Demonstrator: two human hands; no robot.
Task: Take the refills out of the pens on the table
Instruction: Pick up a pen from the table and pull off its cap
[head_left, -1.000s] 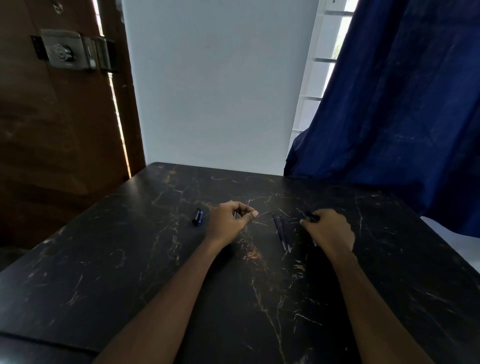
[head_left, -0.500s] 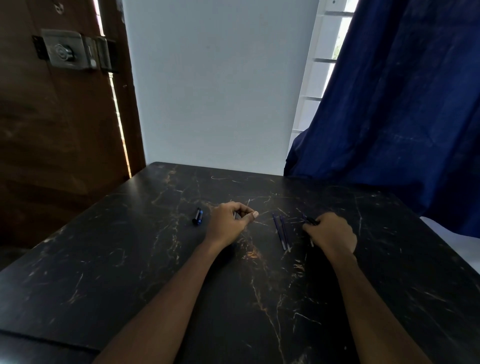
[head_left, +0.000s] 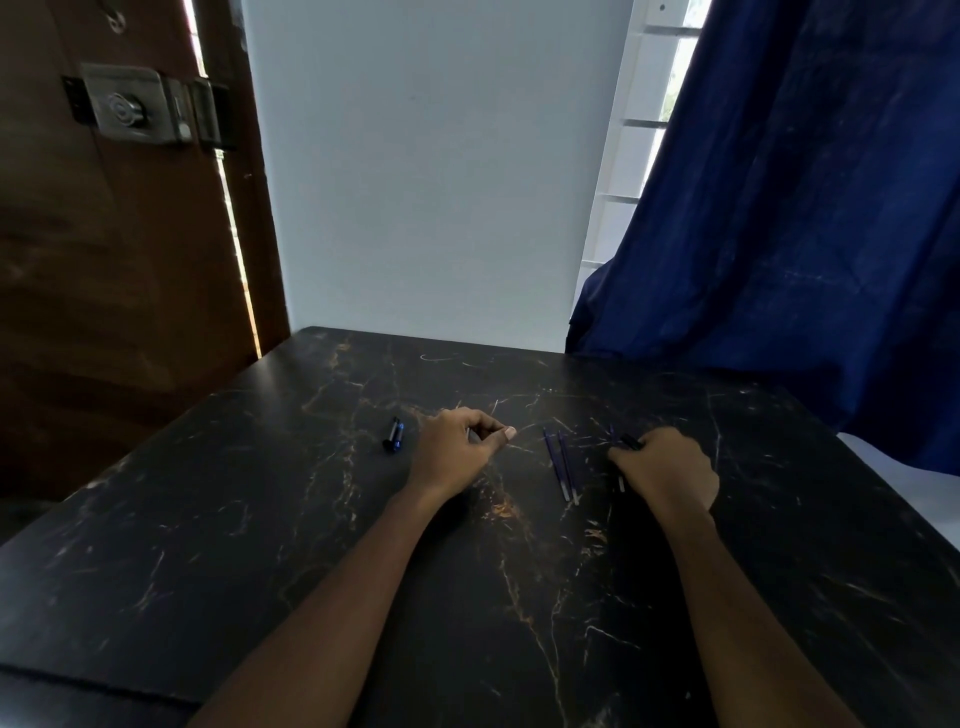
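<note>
On the black marble table (head_left: 311, 519) my left hand (head_left: 454, 452) rests with thumb and forefinger pinched together; I cannot make out anything in the pinch. My right hand (head_left: 667, 467) is closed around a dark pen (head_left: 631, 442), whose end sticks out past the knuckles. A thin refill (head_left: 621, 483) pokes out beneath that hand. Two blue refills (head_left: 562, 465) lie side by side between my hands. Left of my left hand lie dark and blue pen caps (head_left: 393, 434).
A blue curtain (head_left: 779, 234) hangs over the table's far right corner. A wooden door with a metal lock (head_left: 132, 104) stands at the left, and a white wall rises behind the table's far edge.
My right hand has slid slightly right and lower onto the table with the pen. My left hand has stayed in place.
</note>
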